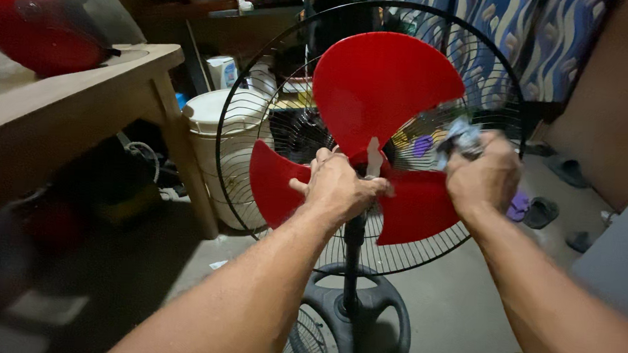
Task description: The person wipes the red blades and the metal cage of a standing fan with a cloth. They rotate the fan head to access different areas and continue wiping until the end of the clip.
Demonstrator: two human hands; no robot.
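On the far left a red helmet sat on a wooden table, with a white bucket just beside the table's leg. At the middle, the left hand was closed around the hub of the red fan blade, which stood inside its black wire guard on a black stand. Further right, the right hand gripped a crumpled cloth pressed against the blade's edge.

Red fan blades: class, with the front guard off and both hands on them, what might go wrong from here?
1. The left hand grips the hub of the red fan blades; forcing it might crack a blade.
2. The right hand presses a cloth against the rear wire guard; it could snag.
3. The stand may tip.
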